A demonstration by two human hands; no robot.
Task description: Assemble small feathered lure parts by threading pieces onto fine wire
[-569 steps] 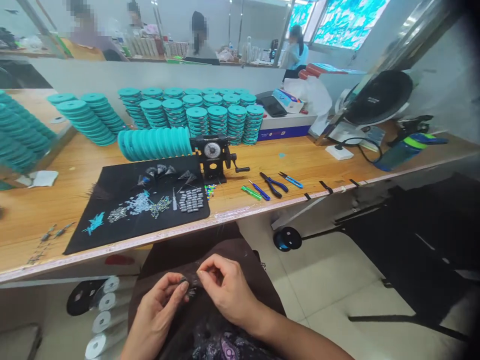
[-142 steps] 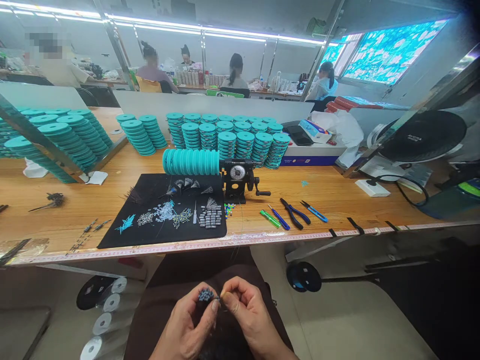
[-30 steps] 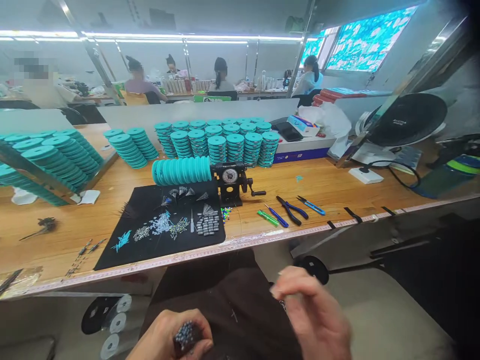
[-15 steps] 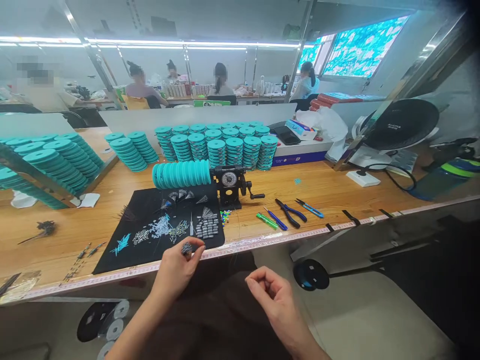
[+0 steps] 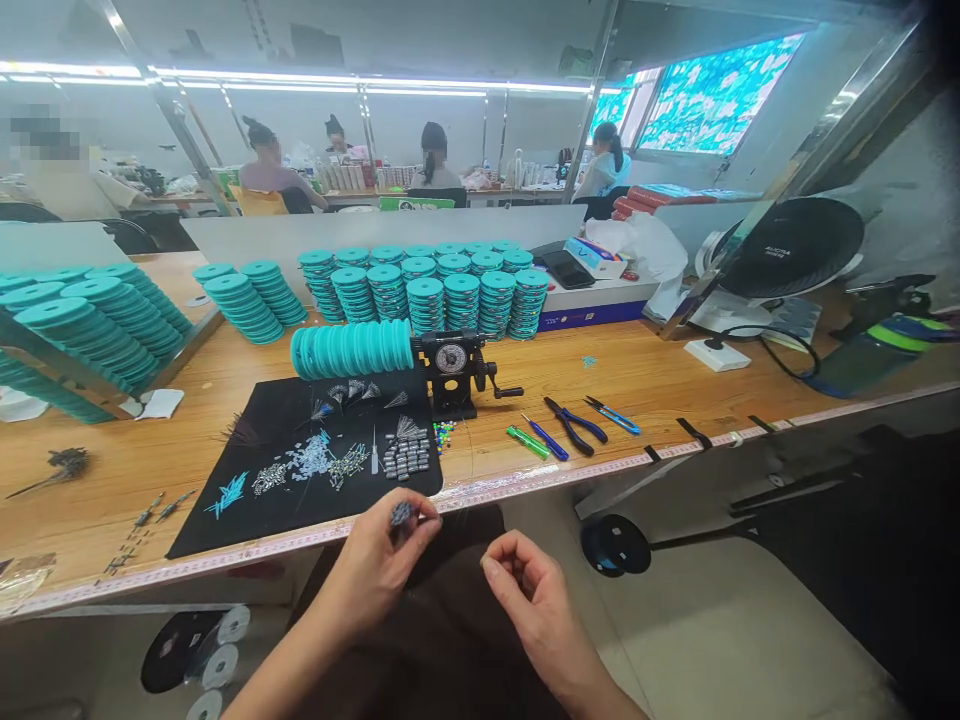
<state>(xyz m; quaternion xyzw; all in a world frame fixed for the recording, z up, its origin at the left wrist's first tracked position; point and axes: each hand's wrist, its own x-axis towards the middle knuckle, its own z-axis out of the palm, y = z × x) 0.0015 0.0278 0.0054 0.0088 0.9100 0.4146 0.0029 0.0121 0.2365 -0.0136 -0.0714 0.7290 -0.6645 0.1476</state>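
Note:
My left hand (image 5: 379, 562) is closed on a small bundle of grey-blue beaded pieces (image 5: 401, 513), held up at the bench's front edge. My right hand (image 5: 529, 592) hovers beside it over my lap with fingers pinched together; what it pinches is too fine to make out. Just beyond the hands lies a black mat (image 5: 300, 465) with small grey weights (image 5: 406, 457), clear beads and blue bits. Behind the mat stands a black hand-crank winder (image 5: 455, 370) carrying a row of teal spools (image 5: 351, 349).
Stacks of teal spools (image 5: 427, 290) fill the back of the wooden bench (image 5: 675, 380). Pliers (image 5: 571, 424), scissors (image 5: 611, 415) and small tools lie right of the winder. A fan (image 5: 795, 250) and a bottle (image 5: 874, 345) stand at the right. Other people sit at far benches.
My left hand rose from my lap to the bench edge with the bundle. My right hand swung back from the right and settled close beside it, pinched.

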